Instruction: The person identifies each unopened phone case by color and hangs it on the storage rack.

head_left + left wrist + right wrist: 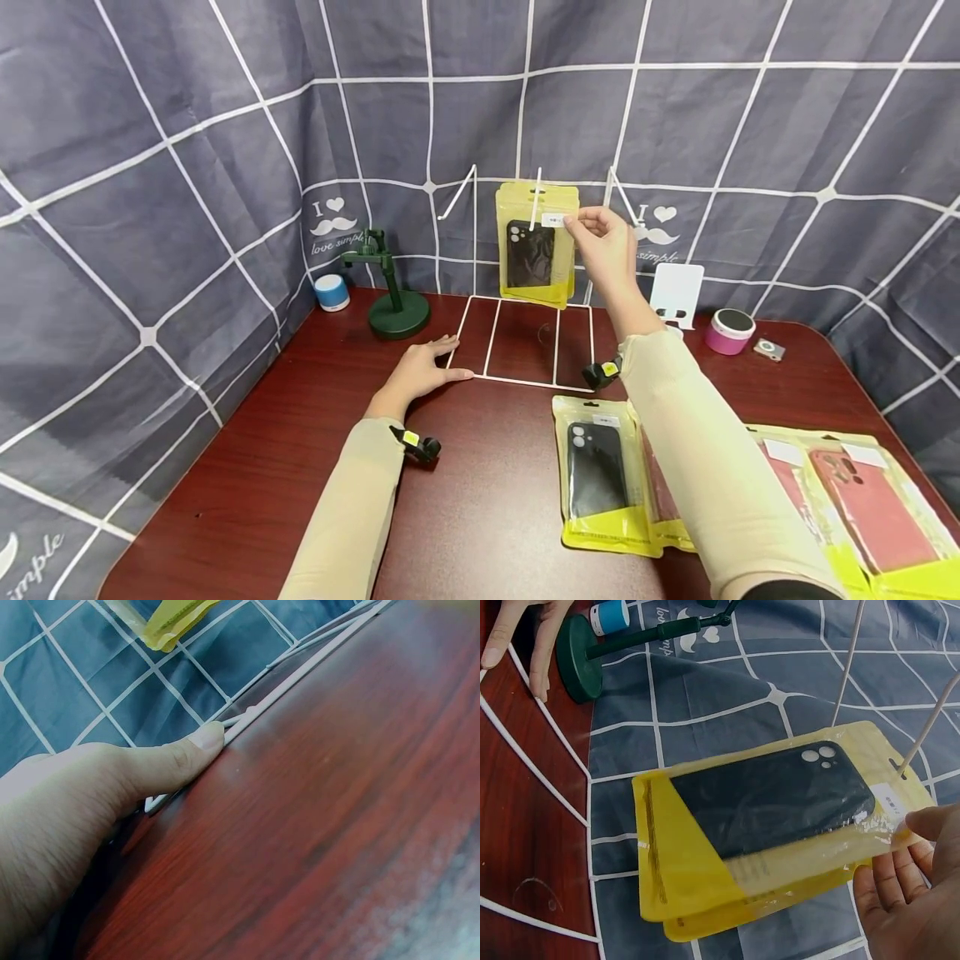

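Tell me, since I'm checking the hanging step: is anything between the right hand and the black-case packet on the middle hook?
Nothing visible. The right hand already pinches the top corner of the yellow packet hanging on the white hook. The left hand rests on the rack base, off to the side.

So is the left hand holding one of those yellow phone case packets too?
No, the left hand lies flat on the table, touching the white wire rack.

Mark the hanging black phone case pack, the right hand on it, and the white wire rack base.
hanging black phone case pack (534, 254), head view, on the black case.
right hand (607, 242), head view, mid-hand.
white wire rack base (491, 337), head view, a base bar.
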Demonstrator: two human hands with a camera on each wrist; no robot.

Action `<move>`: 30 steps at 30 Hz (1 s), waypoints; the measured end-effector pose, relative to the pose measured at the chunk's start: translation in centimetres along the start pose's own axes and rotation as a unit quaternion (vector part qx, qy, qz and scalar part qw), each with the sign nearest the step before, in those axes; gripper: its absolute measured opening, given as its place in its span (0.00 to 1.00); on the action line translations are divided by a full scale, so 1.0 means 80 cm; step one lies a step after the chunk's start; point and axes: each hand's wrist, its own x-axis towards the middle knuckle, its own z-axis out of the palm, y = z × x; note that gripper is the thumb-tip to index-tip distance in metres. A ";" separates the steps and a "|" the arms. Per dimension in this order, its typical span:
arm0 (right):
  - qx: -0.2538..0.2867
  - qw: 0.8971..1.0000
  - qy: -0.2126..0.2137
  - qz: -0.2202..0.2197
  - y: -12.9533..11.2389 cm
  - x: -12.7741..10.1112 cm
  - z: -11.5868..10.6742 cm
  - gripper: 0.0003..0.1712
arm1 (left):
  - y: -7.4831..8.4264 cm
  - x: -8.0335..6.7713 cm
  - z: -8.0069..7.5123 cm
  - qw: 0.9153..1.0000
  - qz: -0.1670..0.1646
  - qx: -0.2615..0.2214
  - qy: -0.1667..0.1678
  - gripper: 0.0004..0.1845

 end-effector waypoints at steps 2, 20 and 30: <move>-0.006 1.000 0.000 -0.001 0.003 -0.003 -0.004 0.14 | 0.000 0.000 0.000 1.000 -0.003 0.002 -0.001 0.51; -0.012 0.995 -0.091 0.049 0.063 -0.069 -0.069 0.21 | 0.001 0.001 0.000 1.000 -0.006 0.009 -0.005 0.49; -0.061 0.969 -0.234 0.045 0.097 -0.131 -0.102 0.18 | -0.002 0.002 0.003 1.000 0.001 0.001 0.004 0.49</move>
